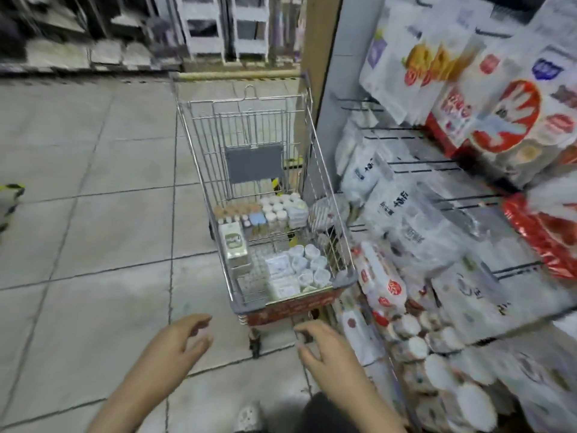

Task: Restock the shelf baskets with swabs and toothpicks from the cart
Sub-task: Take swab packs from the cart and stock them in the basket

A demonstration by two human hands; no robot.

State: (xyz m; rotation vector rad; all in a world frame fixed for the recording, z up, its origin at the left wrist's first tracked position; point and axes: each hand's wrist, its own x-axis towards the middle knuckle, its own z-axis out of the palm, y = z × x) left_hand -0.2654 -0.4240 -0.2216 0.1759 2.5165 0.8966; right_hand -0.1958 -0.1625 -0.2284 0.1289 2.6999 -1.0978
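**Hands short of the cart handle**

I see the wire cart (249, 170) parked on the tiled floor (87, 189), just beside the hanging-bag shelf (468, 195). Both hands hold nothing: my left hand (184, 342) and right hand (315, 345) hover with loosely curled fingers, near the red handle (290, 307) and apart from it. In the cart lie white round tubs (309, 265), flat packs (279, 275), small jars (279, 207) and a green-labelled box (234, 245) (print too blurred to read). Shelf bags carry writing I cannot make out.
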